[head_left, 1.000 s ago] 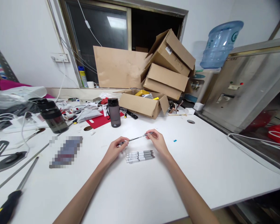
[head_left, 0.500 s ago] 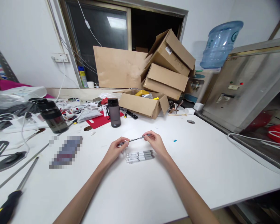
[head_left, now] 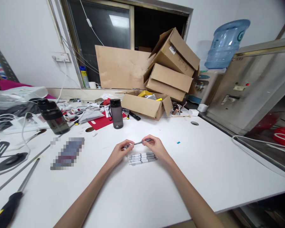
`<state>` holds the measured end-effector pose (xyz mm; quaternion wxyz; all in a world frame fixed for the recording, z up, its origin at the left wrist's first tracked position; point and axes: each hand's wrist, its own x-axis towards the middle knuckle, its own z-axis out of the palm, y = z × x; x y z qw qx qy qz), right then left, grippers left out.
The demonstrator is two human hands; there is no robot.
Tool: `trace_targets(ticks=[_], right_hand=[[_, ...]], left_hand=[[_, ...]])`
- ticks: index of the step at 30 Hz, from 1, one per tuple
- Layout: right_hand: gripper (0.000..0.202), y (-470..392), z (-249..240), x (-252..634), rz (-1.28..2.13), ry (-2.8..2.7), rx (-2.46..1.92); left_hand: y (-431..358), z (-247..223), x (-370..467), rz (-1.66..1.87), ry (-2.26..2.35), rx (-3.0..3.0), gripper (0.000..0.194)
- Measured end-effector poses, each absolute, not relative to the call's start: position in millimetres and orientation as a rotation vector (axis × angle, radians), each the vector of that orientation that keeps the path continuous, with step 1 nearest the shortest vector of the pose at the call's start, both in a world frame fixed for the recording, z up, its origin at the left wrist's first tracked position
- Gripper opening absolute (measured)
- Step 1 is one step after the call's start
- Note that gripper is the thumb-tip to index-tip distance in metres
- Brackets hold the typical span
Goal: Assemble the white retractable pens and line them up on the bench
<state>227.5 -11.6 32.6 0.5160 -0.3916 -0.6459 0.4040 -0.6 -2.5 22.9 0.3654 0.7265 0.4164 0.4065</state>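
Above the white table, my left hand [head_left: 120, 151] pinches one end of a pen whose body it mostly covers. The thin dark middle of the pen [head_left: 138, 143] shows between my two hands and looks like a refill. My right hand [head_left: 156, 147] is closed on the other, grey end. Just below my hands lies a row of several white, clear and grey pens [head_left: 140, 159] side by side, their right ends partly behind my right wrist.
Behind my hands stands a grey water bottle [head_left: 116, 114] by a red sheet [head_left: 100, 123]. An open cardboard box [head_left: 142, 106] sits at the back. To the left are a pixelated object [head_left: 68, 153], a dark bottle [head_left: 53, 117] and a screwdriver [head_left: 10, 202]. A blue scrap [head_left: 178, 142] lies right.
My hands have come closer together, the right one moving left. Less of the thin middle of the pen shows between them. The row of pens stays put.
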Motion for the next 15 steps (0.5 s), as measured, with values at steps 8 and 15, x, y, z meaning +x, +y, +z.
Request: trace_targets(ticks=[8,15], right_hand=[[0.027,-14.4,27.4,222.5,1.054,-1.544,-1.032],[0.025,-14.5,28.2,221.5,0.97,-1.559,-1.107]], left_hand=[[-7.2,24.1,2.6,1.003,1.044,1.846,0.031],[-3.8,22.6,1.1,1.02,1.044,1.769,0.032]])
